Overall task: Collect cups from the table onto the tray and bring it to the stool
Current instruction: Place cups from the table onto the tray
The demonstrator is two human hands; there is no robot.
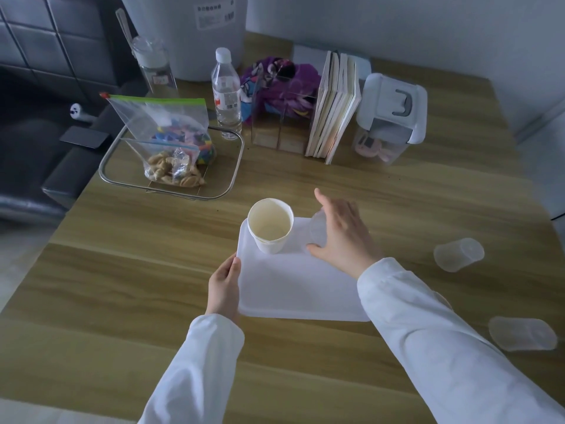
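On the tray (293, 289) the paper cup (269, 228) stands at the far end, and your right hand (342, 237) grips a clear cup (318, 231) beside it. Your left hand (224, 289) clasps the near-left rim. Two clear cups (458, 254) wait on the table (122, 270), right.

Four cups in all. One is a paper cup (270, 229), standing on the single white tray (293, 292). Three are clear plastic cups: one (318, 231) over the tray's far right corner, held in one of the two hands (342, 237), and two lying on the desk (122, 270) right of the tray, one farther (458, 254) and one nearer (522, 333). Beyond the tray stand one water bottle (227, 93), one wire basket (171, 166) holding two zip bags (162, 117), and a row of about four books (334, 108).
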